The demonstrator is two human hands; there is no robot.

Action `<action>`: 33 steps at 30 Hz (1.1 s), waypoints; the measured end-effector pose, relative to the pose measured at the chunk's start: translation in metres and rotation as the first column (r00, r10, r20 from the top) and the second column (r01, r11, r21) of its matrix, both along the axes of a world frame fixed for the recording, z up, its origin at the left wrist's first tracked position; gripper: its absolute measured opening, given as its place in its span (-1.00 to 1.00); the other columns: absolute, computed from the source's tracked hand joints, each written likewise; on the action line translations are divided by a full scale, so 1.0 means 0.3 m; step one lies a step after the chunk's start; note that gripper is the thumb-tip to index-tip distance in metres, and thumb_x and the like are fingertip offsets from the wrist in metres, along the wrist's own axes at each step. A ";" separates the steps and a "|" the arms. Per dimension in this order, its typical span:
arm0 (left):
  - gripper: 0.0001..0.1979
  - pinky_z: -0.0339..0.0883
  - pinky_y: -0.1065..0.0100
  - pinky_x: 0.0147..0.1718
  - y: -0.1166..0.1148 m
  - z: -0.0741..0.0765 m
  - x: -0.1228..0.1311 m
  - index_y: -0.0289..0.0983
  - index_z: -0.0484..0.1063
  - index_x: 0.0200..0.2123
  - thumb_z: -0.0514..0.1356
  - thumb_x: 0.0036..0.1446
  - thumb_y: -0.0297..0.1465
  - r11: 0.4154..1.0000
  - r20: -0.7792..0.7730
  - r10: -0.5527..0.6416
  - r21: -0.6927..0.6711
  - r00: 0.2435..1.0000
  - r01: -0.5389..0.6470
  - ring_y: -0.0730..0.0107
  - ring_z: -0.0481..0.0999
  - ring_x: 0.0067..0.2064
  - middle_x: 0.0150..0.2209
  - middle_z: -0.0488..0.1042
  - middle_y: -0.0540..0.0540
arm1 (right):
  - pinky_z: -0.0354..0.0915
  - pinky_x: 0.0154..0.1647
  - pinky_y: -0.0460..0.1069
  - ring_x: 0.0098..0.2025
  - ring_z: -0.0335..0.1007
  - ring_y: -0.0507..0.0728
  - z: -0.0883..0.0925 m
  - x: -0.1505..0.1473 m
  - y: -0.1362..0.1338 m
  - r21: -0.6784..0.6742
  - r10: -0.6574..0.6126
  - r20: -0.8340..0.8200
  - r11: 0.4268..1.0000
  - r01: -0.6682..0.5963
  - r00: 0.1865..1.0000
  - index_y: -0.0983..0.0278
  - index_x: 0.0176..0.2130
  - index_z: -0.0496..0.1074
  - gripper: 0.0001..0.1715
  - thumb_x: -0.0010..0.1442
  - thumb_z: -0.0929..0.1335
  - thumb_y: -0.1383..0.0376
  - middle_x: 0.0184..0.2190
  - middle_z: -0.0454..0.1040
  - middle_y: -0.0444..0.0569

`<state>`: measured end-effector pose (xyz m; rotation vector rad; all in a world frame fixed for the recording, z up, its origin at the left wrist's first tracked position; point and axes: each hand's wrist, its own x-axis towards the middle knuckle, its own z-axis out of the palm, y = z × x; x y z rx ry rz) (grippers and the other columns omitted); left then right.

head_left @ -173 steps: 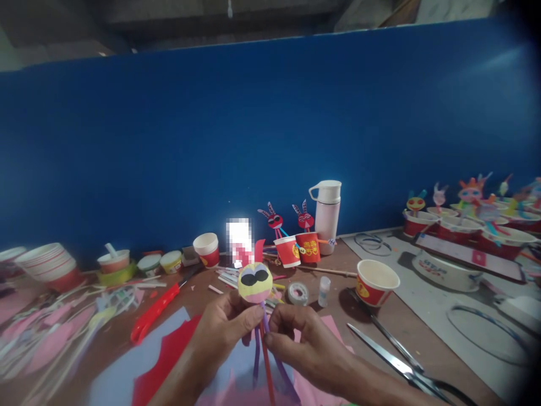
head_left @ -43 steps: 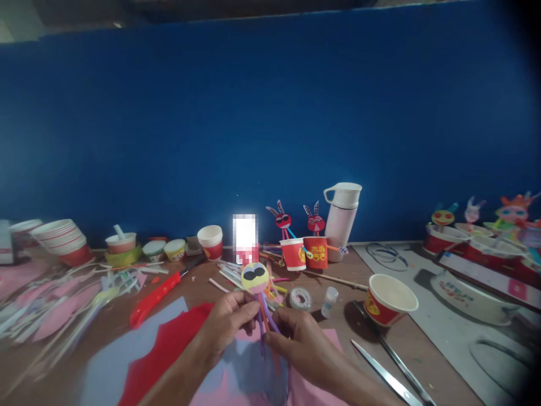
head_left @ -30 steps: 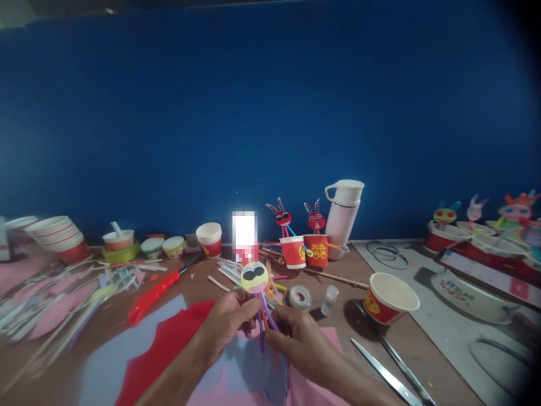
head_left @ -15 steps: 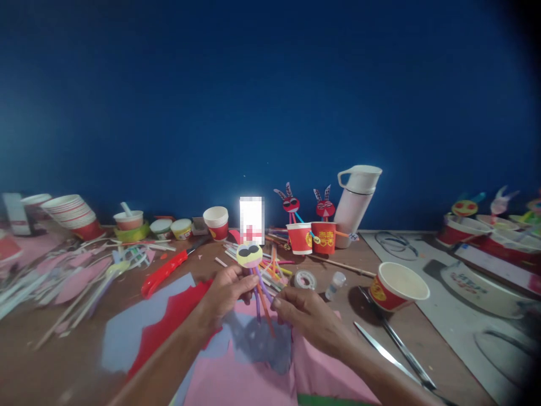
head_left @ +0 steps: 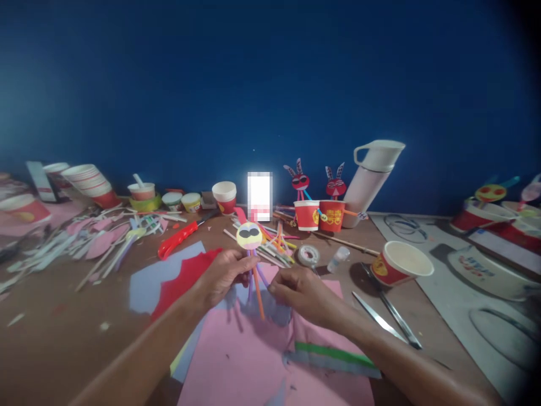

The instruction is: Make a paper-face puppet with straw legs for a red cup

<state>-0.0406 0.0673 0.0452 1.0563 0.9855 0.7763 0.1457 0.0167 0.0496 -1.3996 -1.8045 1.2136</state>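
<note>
A small straw figure (head_left: 249,236) with a round yellow and pink head, dark eye shapes and purple and orange straw limbs is held upright over pink paper (head_left: 236,361). The fingers of my left hand (head_left: 228,274) pinch it just below the head. My right hand (head_left: 296,288) pinches the end of a purple straw limb on the figure's right side. Pink strips stand behind the head. Blue-grey paper (head_left: 146,285) and red paper (head_left: 181,282) lie to the left, partly behind my left forearm.
Scissors (head_left: 386,316), a tape roll (head_left: 308,255), a small bottle (head_left: 338,259) and a paper cup (head_left: 401,264) sit at right. A red cutter (head_left: 180,239) and straws lie left. Cups with red figures and a white flask (head_left: 372,180) stand behind.
The view has tilted down and turned slightly left, so more of the pink paper shows. The figure stays in both hands, its head now facing the camera more squarely.
</note>
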 end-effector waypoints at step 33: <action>-0.61 0.26 0.40 -0.34 -0.164 -0.107 -0.065 -0.31 0.55 -0.39 0.32 -0.10 -0.08 0.991 0.011 0.131 -0.012 0.991 -0.131 0.42 0.35 -0.43 -0.50 0.44 -0.05 | -0.07 -0.55 -0.10 -0.53 -0.01 -0.02 -0.203 -0.038 -0.137 -0.305 0.011 -0.274 0.947 -0.098 0.962 0.29 -0.55 0.21 -0.70 0.00 0.35 0.16 -0.61 0.15 -0.19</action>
